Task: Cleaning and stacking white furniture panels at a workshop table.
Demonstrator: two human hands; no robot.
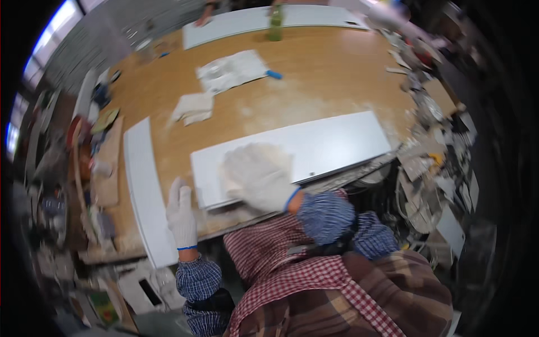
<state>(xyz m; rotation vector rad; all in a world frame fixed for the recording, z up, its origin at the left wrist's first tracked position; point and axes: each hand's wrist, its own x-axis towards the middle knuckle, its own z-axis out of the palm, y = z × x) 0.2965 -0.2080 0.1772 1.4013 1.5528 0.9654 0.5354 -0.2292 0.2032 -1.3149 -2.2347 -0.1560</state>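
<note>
A long white panel (337, 147) lies at the near edge of the wooden table. On its left part my right hand (261, 177), in a white knit glove with a blue cuff edge, presses down on a cream cloth (283, 159). The hand is slightly blurred and covers much of the cloth. My left hand (182, 213), gloved the same way, is open with fingers stretched forward, just beside the panel's left end. It holds nothing. Left of it lies a second, narrow white panel (140, 182), running away from me.
Farther back on the table (325, 78) are a crumpled white cloth (241, 67), a smaller folded cloth (193, 108) and a blue object (274, 74). Across the table, a person's hand (205, 21) rests near another white panel (230, 25) and a green bottle (275, 25). Scraps (418, 168) crowd the right.
</note>
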